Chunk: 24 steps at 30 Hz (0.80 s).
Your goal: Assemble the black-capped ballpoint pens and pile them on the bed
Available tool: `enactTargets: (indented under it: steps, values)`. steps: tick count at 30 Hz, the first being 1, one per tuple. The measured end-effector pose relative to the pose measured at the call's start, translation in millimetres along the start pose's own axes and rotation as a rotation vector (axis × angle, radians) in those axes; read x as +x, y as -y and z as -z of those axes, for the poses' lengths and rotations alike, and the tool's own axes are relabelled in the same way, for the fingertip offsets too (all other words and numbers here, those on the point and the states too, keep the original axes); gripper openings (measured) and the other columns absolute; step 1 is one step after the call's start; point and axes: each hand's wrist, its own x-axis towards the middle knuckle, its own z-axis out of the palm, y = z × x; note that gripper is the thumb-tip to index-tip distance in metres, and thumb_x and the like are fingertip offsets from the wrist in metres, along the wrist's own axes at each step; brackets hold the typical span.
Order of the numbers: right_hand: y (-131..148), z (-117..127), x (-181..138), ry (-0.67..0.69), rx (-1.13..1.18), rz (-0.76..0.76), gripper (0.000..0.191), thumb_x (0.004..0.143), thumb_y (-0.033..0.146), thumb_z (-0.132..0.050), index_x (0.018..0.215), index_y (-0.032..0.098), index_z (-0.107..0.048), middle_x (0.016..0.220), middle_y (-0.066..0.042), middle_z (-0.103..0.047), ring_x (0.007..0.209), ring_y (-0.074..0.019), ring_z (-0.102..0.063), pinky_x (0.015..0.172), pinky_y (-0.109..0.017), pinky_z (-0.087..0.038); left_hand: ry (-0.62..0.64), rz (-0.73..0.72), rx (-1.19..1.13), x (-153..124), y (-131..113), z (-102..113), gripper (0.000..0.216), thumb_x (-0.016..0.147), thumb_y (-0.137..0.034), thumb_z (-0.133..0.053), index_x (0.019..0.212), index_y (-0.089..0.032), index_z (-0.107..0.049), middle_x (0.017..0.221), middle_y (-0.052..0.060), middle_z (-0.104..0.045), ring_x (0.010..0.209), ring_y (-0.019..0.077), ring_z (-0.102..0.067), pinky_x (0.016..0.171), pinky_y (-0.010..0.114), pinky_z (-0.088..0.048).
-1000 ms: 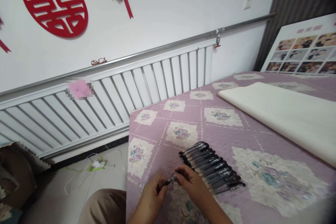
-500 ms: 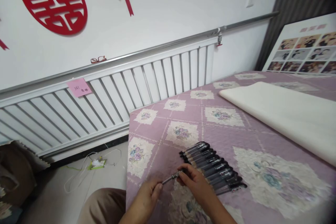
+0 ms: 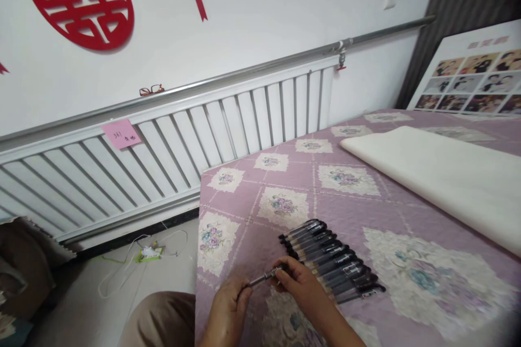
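One pen is held between both hands, slanting up to the right above the flowered cover. My left hand grips its lower left end between thumb and fingers. At the other end, the fingers of my right hand pinch the pen and partly hide it. Just beyond my right hand lies a row of several dark pens, side by side with their black caps toward the right. My right hand and wrist cover some of their near ends.
The purple flowered bedspread lies under the pens. A folded cream cloth or pad rests at right. Beyond the left edge are a white radiator and, on the floor, a power strip with loose cords. Glasses sit on the pipe.
My left hand has turned slightly and shifted a little, its thumb now more upright against the pen. My right hand keeps its pinch almost in place. The row of pens has not changed.
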Motion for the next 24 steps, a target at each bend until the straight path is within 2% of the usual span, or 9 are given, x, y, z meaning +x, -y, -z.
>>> enactTargets:
  steps: [6,10,14,17,19,21,24]
  values:
    - [-2,-1,-1,-0.027,0.018,-0.006,0.036,0.065,0.053,-0.067,0.081,0.021,-0.06,0.068,0.001,-0.065,0.067,-0.0175,-0.063,0.06,-0.029,-0.049,-0.044,-0.04,0.018,0,3,-4,0.022,0.087,-0.028,-0.044,0.082,-0.022,-0.064,0.079,0.004,-0.064,0.075,0.0181,-0.06,0.07,0.027,-0.046]
    - [-2,7,0,-0.089,0.004,0.06,0.038,0.07,0.052,-0.065,0.09,0.021,-0.059,0.064,0.001,-0.064,0.063,-0.0169,-0.061,0.056,-0.028,-0.047,-0.005,-0.007,-0.052,8,-4,-16,0.023,0.086,-0.028,-0.043,0.086,-0.02,-0.065,0.083,0.004,-0.067,0.079,0.0186,-0.06,0.073,0.028,-0.046]
    - [4,28,0,-0.276,0.04,0.139,0.051,0.067,0.055,-0.068,0.104,0.021,-0.057,0.073,-0.001,-0.066,0.064,-0.0175,-0.061,0.052,-0.027,-0.046,0.031,0.011,-0.128,30,-23,-28,0.025,0.087,-0.025,-0.04,0.092,-0.019,-0.063,0.085,0.004,-0.066,0.079,0.0178,-0.059,0.073,0.027,-0.045]
    - [10,48,-1,-0.506,0.092,0.183,0.05,0.07,0.056,-0.066,0.105,0.021,-0.057,0.085,-0.003,-0.068,0.07,-0.0173,-0.062,0.057,-0.027,-0.048,0.037,0.004,-0.111,52,-40,-37,0.023,0.087,-0.021,-0.04,0.096,-0.018,-0.062,0.088,0.004,-0.064,0.082,0.0174,-0.058,0.076,0.028,-0.044]
    - [12,58,-3,-0.623,0.125,0.206,0.046,0.074,0.056,-0.064,0.103,0.021,-0.059,0.083,-0.003,-0.067,0.071,-0.0166,-0.062,0.06,-0.026,-0.049,0.07,-0.027,-0.056,68,-51,-45,0.021,0.088,-0.021,-0.043,0.095,-0.019,-0.062,0.091,0.003,-0.064,0.087,0.0175,-0.058,0.079,0.028,-0.043]
    - [13,65,-5,-0.679,0.137,0.223,0.044,0.074,0.055,-0.064,0.1,0.021,-0.061,0.081,-0.002,-0.067,0.07,-0.0164,-0.062,0.063,-0.026,-0.05,0.103,-0.055,0.021,83,-61,-53,0.02,0.088,-0.02,-0.043,0.097,-0.02,-0.061,0.097,0.003,-0.063,0.092,0.0174,-0.057,0.081,0.028,-0.043]
    - [12,67,-7,-0.684,0.128,0.233,0.04,0.074,0.054,-0.065,0.097,0.021,-0.062,0.08,-0.002,-0.068,0.071,-0.0173,-0.063,0.067,-0.027,-0.051,0.147,-0.062,0.165,101,-76,-68,0.02,0.09,-0.019,-0.042,0.098,-0.019,-0.06,0.101,0.005,-0.061,0.095,0.0177,-0.056,0.083,0.027,-0.041]
